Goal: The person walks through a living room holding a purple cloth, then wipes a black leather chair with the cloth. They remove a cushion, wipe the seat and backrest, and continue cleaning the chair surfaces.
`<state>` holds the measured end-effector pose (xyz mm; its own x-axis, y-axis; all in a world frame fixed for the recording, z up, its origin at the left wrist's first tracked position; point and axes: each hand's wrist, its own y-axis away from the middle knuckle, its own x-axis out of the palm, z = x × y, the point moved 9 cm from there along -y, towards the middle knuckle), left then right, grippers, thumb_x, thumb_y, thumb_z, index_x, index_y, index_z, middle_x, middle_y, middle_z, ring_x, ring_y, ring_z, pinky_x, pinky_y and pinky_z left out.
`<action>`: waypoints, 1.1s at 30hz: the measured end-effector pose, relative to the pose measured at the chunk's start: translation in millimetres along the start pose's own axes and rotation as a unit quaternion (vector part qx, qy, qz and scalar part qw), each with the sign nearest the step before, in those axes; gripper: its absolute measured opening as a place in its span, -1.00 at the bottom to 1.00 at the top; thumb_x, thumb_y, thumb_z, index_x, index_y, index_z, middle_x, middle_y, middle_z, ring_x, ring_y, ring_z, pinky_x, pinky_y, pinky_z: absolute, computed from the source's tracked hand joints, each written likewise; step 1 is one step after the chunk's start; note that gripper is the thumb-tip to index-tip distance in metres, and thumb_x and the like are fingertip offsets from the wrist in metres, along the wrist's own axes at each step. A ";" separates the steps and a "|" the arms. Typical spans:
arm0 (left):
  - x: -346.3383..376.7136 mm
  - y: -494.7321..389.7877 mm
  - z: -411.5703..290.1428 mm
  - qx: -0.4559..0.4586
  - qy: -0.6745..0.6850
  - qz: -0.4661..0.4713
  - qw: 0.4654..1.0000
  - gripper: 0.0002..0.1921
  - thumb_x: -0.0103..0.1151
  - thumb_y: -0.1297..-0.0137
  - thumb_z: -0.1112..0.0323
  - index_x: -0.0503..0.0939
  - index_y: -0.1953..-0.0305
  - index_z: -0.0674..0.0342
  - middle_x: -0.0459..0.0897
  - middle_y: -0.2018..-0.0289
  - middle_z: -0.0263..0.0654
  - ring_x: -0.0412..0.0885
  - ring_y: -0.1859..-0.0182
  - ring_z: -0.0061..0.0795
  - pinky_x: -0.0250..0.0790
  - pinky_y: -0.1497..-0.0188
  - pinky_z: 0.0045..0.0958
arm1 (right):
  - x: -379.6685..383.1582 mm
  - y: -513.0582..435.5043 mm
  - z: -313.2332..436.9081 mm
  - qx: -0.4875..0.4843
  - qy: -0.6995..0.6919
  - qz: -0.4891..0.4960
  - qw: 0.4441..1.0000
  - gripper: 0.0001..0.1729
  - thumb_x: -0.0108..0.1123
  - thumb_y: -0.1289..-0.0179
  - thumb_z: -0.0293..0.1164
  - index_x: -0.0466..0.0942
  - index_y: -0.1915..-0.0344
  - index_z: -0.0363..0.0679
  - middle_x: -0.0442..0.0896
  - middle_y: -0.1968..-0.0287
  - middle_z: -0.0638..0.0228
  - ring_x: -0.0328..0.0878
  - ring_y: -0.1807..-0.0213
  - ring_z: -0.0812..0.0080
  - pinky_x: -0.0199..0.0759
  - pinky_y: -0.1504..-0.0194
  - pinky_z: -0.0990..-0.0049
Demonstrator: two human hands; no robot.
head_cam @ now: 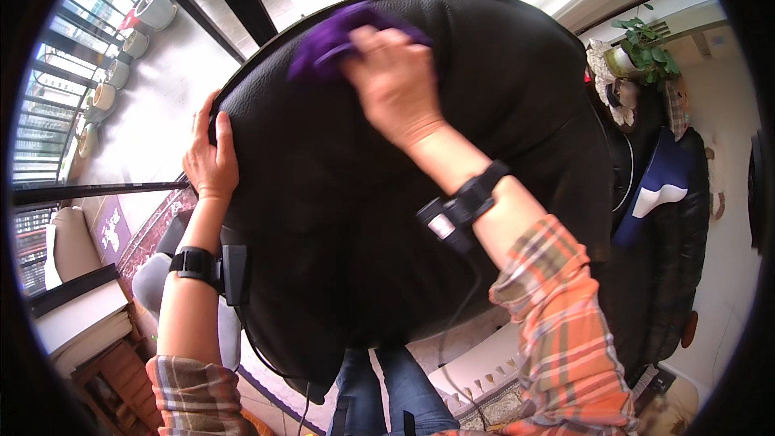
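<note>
A large black leather cushion (375, 218) fills the middle of the view in front of my legs, its rounded edge at the far side. My right hand (396, 82) presses a bunched purple cloth (330, 45) onto the leather near the upper left of that edge. Motion blurs this hand slightly. At the cushion's left edge, my left hand (212, 157) holds on, thumb on the near face and fingers around the rim. Each wrist wears a black strap with a small box, and cables run down from them. The underside of the cushion is hidden.
Black-framed glass doors (242, 0) stand close on the left, with potted plants (156, 9) along a railing beyond. To the right is a black leather sofa (681, 242) with a dark blue cloth (657, 175). A leafy plant (648, 48) stands behind it. A wooden cabinet (115, 384) sits lower left.
</note>
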<state>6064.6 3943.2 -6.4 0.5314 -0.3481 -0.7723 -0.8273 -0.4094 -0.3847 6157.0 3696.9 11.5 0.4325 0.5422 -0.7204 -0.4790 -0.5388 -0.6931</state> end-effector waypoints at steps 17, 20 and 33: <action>6.4 1.7 13.4 -0.006 0.031 0.023 0.999 -0.59 -0.12 -0.44 0.15 0.43 -0.27 -0.05 0.57 -0.11 -0.04 0.54 -0.14 -0.02 0.39 -0.11 -0.21 | -22.0 -17.8 -54.0 -0.018 0.046 0.036 0.998 -0.85 0.15 -0.19 -0.39 0.65 0.25 -0.03 0.55 -0.11 0.32 0.39 -0.19 0.20 0.31 -0.11 0.24; 6.2 2.4 17.0 0.007 0.036 0.027 0.999 -0.58 -0.15 -0.45 0.15 0.42 -0.28 -0.06 0.55 -0.13 -0.02 0.55 -0.13 -0.01 0.39 -0.11 -0.23 | -17.7 -23.9 -68.3 0.046 0.035 0.009 0.998 -0.76 0.13 -0.19 -0.39 0.68 0.18 0.05 0.54 -0.15 0.37 0.39 -0.18 0.27 0.32 -0.09 0.28; 7.4 -5.3 72.9 0.049 -0.037 0.024 0.998 -0.49 -0.32 -0.52 0.00 0.33 -0.35 0.06 0.53 -0.18 -0.04 0.50 -0.21 -0.10 0.27 -0.25 -0.28 | -144.2 150.3 -337.8 0.219 0.213 0.072 0.949 -0.78 0.10 -0.12 -0.44 0.59 0.22 -0.19 0.57 0.08 0.09 0.52 0.10 -0.02 0.46 0.03 0.12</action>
<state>6059.7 4004.3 -46.9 0.4784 -0.3009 -0.8250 -0.8676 -0.3075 -0.3909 6280.7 3320.0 2.2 0.5637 0.1238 -0.8167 -0.7879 -0.2163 -0.5766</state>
